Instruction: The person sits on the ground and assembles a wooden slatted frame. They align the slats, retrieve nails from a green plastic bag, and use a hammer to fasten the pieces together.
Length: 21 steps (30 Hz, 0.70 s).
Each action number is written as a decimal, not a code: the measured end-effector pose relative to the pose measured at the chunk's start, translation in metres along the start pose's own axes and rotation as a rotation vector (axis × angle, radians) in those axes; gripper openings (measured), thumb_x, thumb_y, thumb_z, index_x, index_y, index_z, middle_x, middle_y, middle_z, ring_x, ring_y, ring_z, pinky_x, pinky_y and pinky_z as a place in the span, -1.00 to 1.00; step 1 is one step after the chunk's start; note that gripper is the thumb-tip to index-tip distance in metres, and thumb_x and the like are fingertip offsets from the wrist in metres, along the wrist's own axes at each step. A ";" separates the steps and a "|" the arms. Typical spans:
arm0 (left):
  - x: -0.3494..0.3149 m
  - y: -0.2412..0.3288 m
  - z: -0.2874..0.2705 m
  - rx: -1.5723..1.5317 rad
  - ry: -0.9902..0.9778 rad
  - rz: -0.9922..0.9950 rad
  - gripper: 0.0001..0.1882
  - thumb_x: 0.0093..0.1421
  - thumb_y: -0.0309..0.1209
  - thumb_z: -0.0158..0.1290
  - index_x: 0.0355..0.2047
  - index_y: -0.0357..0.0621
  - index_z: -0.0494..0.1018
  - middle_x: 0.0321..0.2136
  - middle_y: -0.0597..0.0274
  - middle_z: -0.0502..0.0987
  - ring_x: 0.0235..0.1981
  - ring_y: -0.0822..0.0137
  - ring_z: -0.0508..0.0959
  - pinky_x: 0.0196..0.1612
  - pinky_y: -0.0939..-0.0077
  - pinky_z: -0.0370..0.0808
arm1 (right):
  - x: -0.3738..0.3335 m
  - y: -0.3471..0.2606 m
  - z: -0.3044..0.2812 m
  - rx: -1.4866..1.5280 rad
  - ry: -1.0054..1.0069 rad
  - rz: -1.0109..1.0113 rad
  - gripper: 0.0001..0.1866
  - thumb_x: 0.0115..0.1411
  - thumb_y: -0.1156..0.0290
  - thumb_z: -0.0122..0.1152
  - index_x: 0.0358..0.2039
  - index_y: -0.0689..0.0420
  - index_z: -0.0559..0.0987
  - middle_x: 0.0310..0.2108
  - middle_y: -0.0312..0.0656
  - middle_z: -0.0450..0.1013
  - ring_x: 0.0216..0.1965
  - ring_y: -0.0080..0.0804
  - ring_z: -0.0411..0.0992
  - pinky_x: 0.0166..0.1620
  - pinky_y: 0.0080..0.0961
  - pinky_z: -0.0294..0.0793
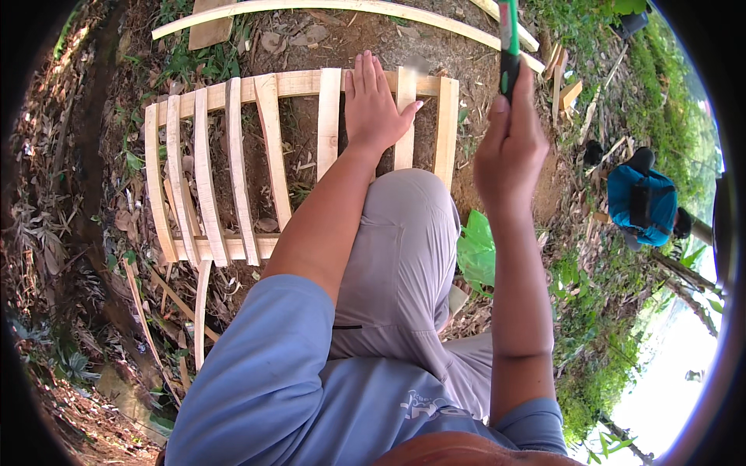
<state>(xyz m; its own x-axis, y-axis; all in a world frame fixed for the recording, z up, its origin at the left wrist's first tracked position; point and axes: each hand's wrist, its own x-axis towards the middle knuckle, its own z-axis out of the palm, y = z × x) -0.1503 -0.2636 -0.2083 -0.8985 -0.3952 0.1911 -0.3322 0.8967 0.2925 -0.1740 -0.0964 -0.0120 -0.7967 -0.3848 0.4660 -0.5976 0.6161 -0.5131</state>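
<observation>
A slatted frame of pale wood (299, 83) lies on the ground before me, its several slats crossing two long rails. My left hand (373, 109) rests flat on the far rail, fingers stretched out, between a slat (329, 128) on its left and another slat (406, 116) near its thumb. Raised to the right of the frame, my right hand (513, 155) grips a tool with a green and black handle (509, 46). The top of that tool is cut off by the picture's edge. My bent knee covers part of the near rail.
Long thin wooden strips (350, 5) lie beyond the frame, and short offcuts (569, 95) at the far right. A green sheet (475, 255) lies beside my knee. Farther right is a teal and black bundle (645, 203). Loose sticks (201, 314) lie at near left.
</observation>
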 end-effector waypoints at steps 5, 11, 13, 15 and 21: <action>0.001 0.000 -0.001 -0.054 0.005 0.002 0.22 0.35 0.38 -0.01 0.56 -0.52 -0.08 0.61 -0.23 -0.10 0.65 -0.03 -0.14 0.65 0.02 -0.20 | -0.036 0.020 0.016 -0.107 -0.562 0.273 -0.47 0.45 0.50 0.10 0.41 0.27 0.39 -0.29 0.28 0.61 -0.29 0.22 0.67 -0.26 0.06 0.60; 0.000 -0.005 0.001 -0.048 0.031 0.008 0.24 0.32 0.34 0.07 0.55 -0.54 -0.08 0.59 -0.25 -0.08 0.64 -0.06 -0.09 0.64 0.01 -0.14 | 0.005 -0.024 -0.021 0.057 -0.123 0.176 -0.45 0.49 0.55 0.07 0.46 0.29 0.36 -0.37 0.15 0.61 -0.43 0.03 0.63 -0.34 -0.16 0.55; -0.001 -0.004 0.000 -0.059 0.033 0.009 0.24 0.32 0.34 0.08 0.54 -0.54 -0.07 0.59 -0.25 -0.07 0.64 -0.07 -0.09 0.64 0.01 -0.14 | -0.004 -0.015 -0.009 0.031 -0.023 0.119 -0.44 0.49 0.55 0.06 0.47 0.27 0.34 -0.35 0.15 0.62 -0.39 0.07 0.65 -0.32 -0.15 0.58; 0.002 0.001 -0.003 -0.073 0.043 0.020 0.24 0.32 0.34 0.08 0.54 -0.54 -0.07 0.59 -0.26 -0.07 0.64 -0.07 -0.08 0.64 0.01 -0.14 | -0.031 0.011 0.012 -0.124 -0.314 0.175 -0.44 0.47 0.55 0.07 0.46 0.24 0.35 -0.29 0.20 0.65 -0.27 0.17 0.69 -0.21 -0.06 0.65; 0.000 -0.005 0.003 -0.053 0.047 0.016 0.24 0.32 0.35 0.09 0.54 -0.54 -0.06 0.59 -0.26 -0.08 0.64 -0.07 -0.09 0.65 0.03 -0.15 | -0.031 -0.002 -0.008 0.001 -0.324 0.195 -0.49 0.48 0.52 0.09 0.41 0.25 0.43 -0.38 0.14 0.61 -0.41 0.01 0.65 -0.32 -0.11 0.58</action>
<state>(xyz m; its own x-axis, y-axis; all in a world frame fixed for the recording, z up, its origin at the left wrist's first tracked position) -0.1494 -0.2669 -0.2127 -0.8885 -0.3913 0.2398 -0.3013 0.8915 0.3384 -0.1475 -0.0808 -0.0197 -0.8826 -0.4577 0.1075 -0.4318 0.6987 -0.5704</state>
